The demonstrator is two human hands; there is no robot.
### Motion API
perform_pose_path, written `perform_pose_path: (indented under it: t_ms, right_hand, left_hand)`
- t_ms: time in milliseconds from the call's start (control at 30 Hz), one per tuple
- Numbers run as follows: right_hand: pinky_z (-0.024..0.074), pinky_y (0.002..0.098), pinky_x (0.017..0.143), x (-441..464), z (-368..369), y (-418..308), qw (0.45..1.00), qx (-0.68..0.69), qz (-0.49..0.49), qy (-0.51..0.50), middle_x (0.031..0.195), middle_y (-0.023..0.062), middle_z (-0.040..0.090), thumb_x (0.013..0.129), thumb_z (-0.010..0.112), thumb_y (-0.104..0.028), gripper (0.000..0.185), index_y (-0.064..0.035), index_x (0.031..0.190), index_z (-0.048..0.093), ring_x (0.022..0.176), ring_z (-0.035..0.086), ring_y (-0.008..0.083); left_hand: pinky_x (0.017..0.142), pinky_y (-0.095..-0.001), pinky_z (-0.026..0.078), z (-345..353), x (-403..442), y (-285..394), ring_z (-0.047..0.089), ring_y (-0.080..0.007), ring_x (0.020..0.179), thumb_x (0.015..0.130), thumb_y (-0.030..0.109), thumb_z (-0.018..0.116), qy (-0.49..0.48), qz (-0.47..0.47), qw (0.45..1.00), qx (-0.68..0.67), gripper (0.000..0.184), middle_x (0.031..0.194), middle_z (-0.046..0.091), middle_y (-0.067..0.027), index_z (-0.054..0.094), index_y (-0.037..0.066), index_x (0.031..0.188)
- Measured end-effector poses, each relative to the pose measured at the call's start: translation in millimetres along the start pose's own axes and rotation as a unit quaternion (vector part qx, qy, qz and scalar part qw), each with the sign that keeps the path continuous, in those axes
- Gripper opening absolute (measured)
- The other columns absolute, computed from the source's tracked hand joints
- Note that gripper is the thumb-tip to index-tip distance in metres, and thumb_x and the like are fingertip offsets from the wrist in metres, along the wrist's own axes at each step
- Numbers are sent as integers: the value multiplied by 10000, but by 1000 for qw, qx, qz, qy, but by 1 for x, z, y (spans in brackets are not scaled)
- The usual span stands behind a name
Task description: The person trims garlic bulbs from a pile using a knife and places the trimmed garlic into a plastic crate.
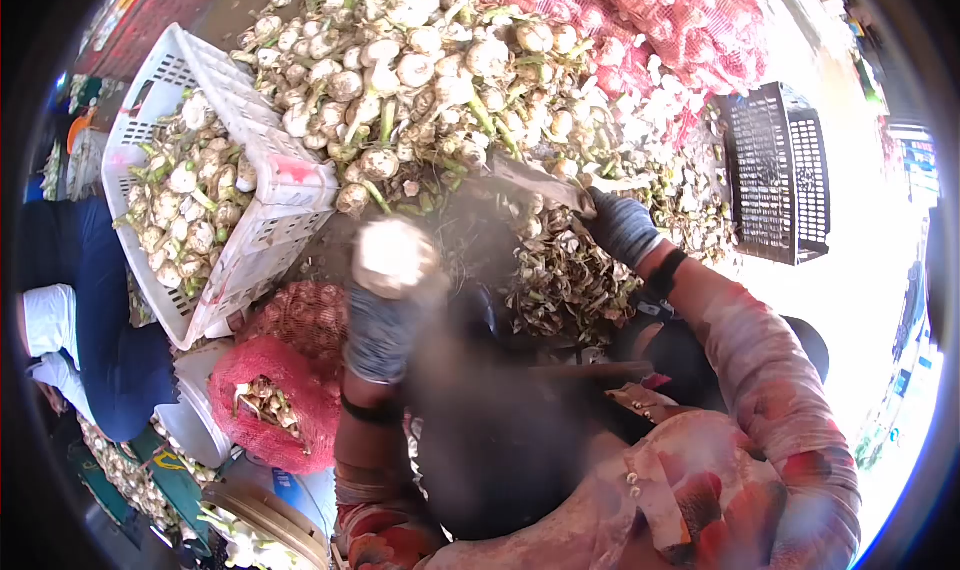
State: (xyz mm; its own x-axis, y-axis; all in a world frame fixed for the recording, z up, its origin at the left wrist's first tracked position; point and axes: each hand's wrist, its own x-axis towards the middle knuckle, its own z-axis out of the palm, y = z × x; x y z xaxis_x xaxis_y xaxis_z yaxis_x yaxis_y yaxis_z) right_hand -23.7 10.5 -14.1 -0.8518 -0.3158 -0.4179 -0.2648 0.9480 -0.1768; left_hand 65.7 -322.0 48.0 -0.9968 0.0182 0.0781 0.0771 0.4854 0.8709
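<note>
My left hand (pixel 382 330), in a grey glove, is closed round a garlic bulb (pixel 393 254) that looks bright and slightly blurred. My right hand (pixel 622 228), also gloved, grips the handle of a flat-bladed tool (pixel 540 184), whose blade points left towards the pile. Beyond both hands lies a large heap of garlic bulbs (pixel 415 70) with green stems. Trimmed stems and dry leaves (pixel 570 280) are piled just below the tool. The tool and the held bulb are apart.
A white crate (pixel 285 185) of garlic stands at the left, with a red mesh bag (pixel 320 430) below it. Full pink mesh bags (pixel 680 20) lie at the back. A black crate (pixel 780 175) is at the right. Another person's dark-clothed legs (pixel 110 340) show at far left.
</note>
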Motion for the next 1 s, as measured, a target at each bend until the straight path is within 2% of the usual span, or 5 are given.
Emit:
perform_pose_path:
  t_ms: [167,333,600,833,1000]
  right_hand:
    - [508,484,638,-14,-2,-3,998,61,11,33,741,196,651,856,617,-304,299,-102,1073,574,706,642,397]
    - [502,489,625,-11,5,-3,994,98,3,36,716,220,636,853,627,-296,346,-100,1133,571,706,637,409]
    - [510,492,662,-4,-7,-26,996,87,-26,-15,755,210,644,850,613,-318,305,-101,1060,576,744,644,401]
    - [520,463,674,-6,-17,-43,992,108,-61,-7,794,196,655,825,622,-267,289,-79,1043,594,757,651,387]
    - [515,453,650,-9,-29,-66,980,138,-142,-11,778,173,658,823,639,-282,262,-98,1007,610,745,656,372]
  left_hand:
    - [1131,-502,293,-102,45,14,412,-322,1315,889,487,602,163,77,762,-622,739,1446,362,-250,346,47,1425]
    - [984,-351,463,-41,46,-77,559,-242,1144,942,260,593,109,-242,929,-259,428,1239,576,-161,526,9,1282]
    - [998,-447,407,49,122,-163,561,-374,1099,695,415,782,147,-177,901,368,604,1174,598,-241,617,76,1168]
    - [910,-453,442,53,102,-149,580,-395,986,695,283,731,43,-123,938,322,374,945,655,-221,612,62,972]
    - [860,-363,479,70,35,-138,604,-301,970,829,245,666,103,-238,939,-225,342,1023,656,-154,606,75,1120]
